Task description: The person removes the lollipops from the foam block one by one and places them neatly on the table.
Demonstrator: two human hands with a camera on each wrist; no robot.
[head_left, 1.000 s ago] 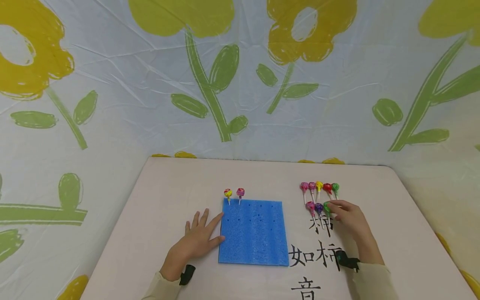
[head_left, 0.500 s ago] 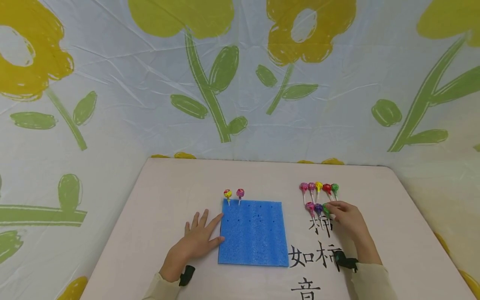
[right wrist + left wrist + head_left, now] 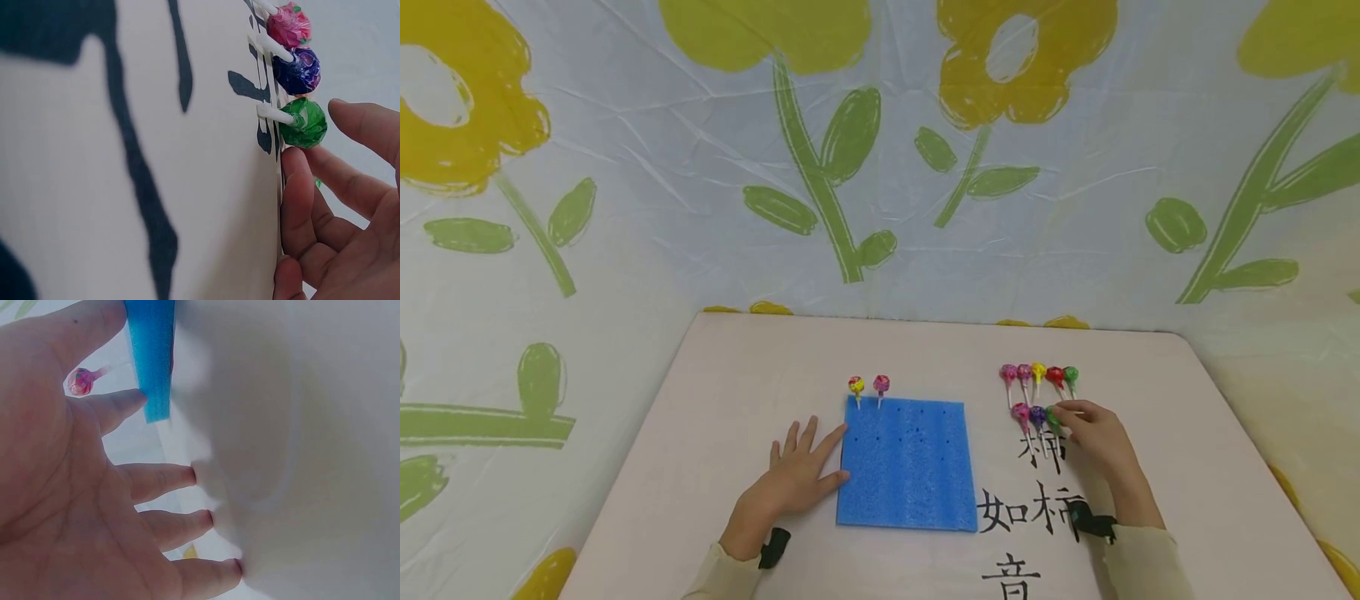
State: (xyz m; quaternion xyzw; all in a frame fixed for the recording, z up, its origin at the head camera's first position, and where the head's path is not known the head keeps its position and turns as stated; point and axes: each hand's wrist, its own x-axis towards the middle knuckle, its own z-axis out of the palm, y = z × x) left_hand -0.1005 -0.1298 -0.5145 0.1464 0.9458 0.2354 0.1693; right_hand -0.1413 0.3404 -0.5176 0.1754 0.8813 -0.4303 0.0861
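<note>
My left hand [image 3: 796, 482] lies spread on the table beside a blue foam board [image 3: 906, 492]. Its thumb and index finger touch the board's left edge. Two lollipops stand upright along the far edge, one yellow-red [image 3: 856, 386] and one pink [image 3: 882, 383]. At the right, my right hand [image 3: 1101, 433] is at a green lollipop [image 3: 304, 123] lying on the table. An index finger touches or nearly touches the wrapped head; in the right wrist view the thumb tip stands slightly apart from it. A purple lollipop [image 3: 298, 70] and a pink-red lollipop [image 3: 289, 25] lie alongside.
Behind them lies a row of several more lollipops [image 3: 1038, 372]. Small holes dot the blue board. Black characters [image 3: 1003, 512] mark the pale tabletop [image 3: 760, 358] on the right. A flower-patterned cloth [image 3: 700, 208] rises behind the table.
The green lollipop's head has shifted very slightly under my right fingers. My left hand and the blue board stay where they were.
</note>
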